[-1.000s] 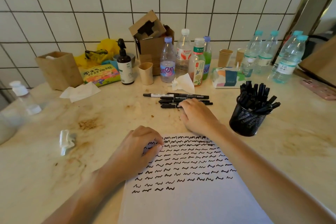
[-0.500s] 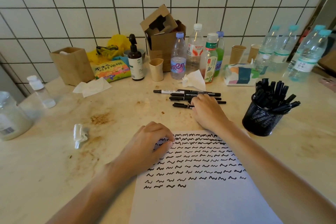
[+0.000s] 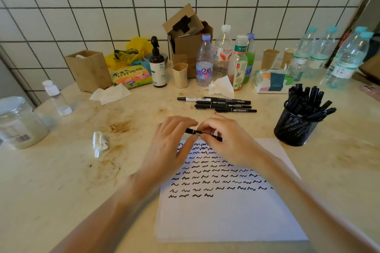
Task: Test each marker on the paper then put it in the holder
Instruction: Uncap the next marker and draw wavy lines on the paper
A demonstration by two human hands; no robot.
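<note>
Paper (image 3: 226, 215) lower centre, squiggle rows on top half. Above its top edge both hands, left hand (image 3: 170, 148) and right hand (image 3: 230, 141), pinch one marker (image 3: 198, 132), long axis left-right, roughly level. Mesh holder (image 3: 296, 129) at right, packed with markers. Loose markers (image 3: 218, 103) lie farther back.

White paper (image 3: 226, 217) carries rows of black squiggles. Black markers (image 3: 218, 103) lie on a cream, brown-stained counter (image 3: 61, 181). A black mesh holder (image 3: 296, 129) stands before white tiles (image 3: 82, 6) with dark grout.
</note>
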